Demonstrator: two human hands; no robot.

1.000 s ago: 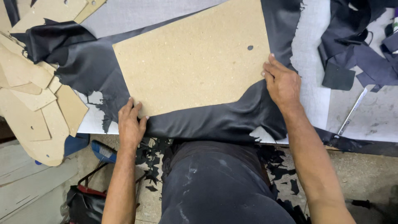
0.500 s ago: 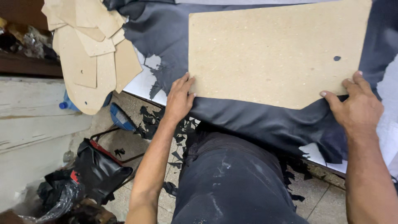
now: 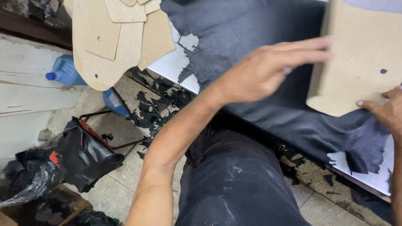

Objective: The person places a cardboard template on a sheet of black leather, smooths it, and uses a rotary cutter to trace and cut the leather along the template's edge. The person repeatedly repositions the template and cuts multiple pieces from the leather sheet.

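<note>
While the view tilts down over the bench edge, these lines run from the near side to the far side.

Dark trousers [image 3: 238, 180]: nearest of all, filling the lower middle, right under both arms.

Left hand [image 3: 259, 71]: raised above the black leather sheet [image 3: 251, 37], fingers straight, together and flat, gripping nothing; blur hides whether the fingertips touch anything. They point right, toward the left edge of the flat tan fibreboard pattern [image 3: 360, 62].

Right hand [image 3: 387, 111]: at the right border of the view, mostly cut off; thumb and one finger rest on the board's near edge. Whether it pinches the board or only presses on it cannot be told.

Key relation: the board lies to the right of the left hand, just beyond its fingertips, and on top of the leather. The right hand, already in contact, is the nearer of the two. The board's long axis cannot be judged, since it runs out of view at the top and right.

Floor at left: black leather offcuts [image 3: 159, 100] on the tiles, a black bag with red marks [image 3: 83, 155], a blue plastic jug [image 3: 65, 71].

Far left: a stack of tan fibreboard templates [image 3: 117, 37] overhanging the white table [image 3: 173, 67], well apart from both hands.
</note>
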